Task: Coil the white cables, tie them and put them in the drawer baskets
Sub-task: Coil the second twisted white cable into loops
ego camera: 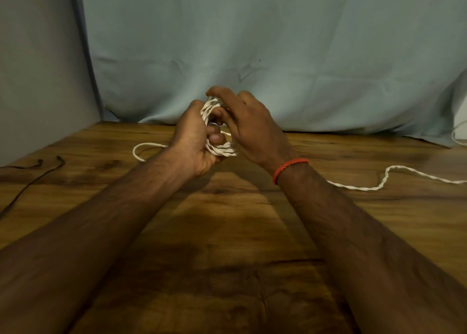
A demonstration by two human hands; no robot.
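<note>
A coil of white twisted cable (219,150) is held above the wooden table (227,232), near its far edge. My left hand (195,141) grips the coil from the left, fingers curled round the loops. My right hand (249,126) arches over the top of the coil, its fingertips curled on the upper loops. A loose tail of the same cable (379,184) runs from under my right wrist across the table to the right edge. Another loop of cable (141,151) sticks out to the left of my left hand. No drawer or basket is in view.
A thin dark cord (38,175) lies on the table at the far left. A pale blue cloth (252,55) hangs behind the table. A grey wall (38,68) closes the left side. An orange band (288,168) circles my right wrist.
</note>
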